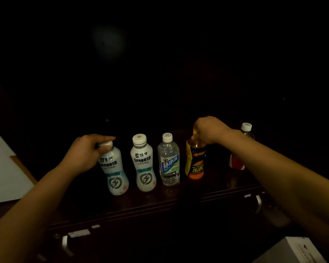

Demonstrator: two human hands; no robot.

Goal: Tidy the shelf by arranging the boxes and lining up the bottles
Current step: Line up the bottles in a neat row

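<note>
Shelf (179, 201): dark wood, and the room is very dim; you can barely see its back, so a bottle pushed rearward could strike something you cannot make out.
Front edge: the four nearer bottles stand in a row close behind it; a forward nudge of any one could send it over.
Left white bottle (113, 171): leftmost in the row and tilted, its top leaning toward your left hand (84, 151). Your fingers (104, 139) are closed over its cap only. That high, narrow hold lets the base swing or skid; it could knock the second white bottle (143, 164) just beside it.
Clear water bottle (169, 160): upright mid-row, untouched, near both neighbours; it would topple if either tips.
Orange bottle (195, 158): right of the water bottle. Your right hand (210, 130) is clenched around its neck and cap, hiding the top. Whether the base rests on the shelf, you cannot tell from here; set it down blind and it may land crooked.
Red-labelled bottle (242, 147): farther back at the right end, out of line, half hidden by your right forearm. A sideways sweep of that arm could knock it over.
Boxes: a white box (291, 251) sits low at the right corner of view, off the shelf.
</note>
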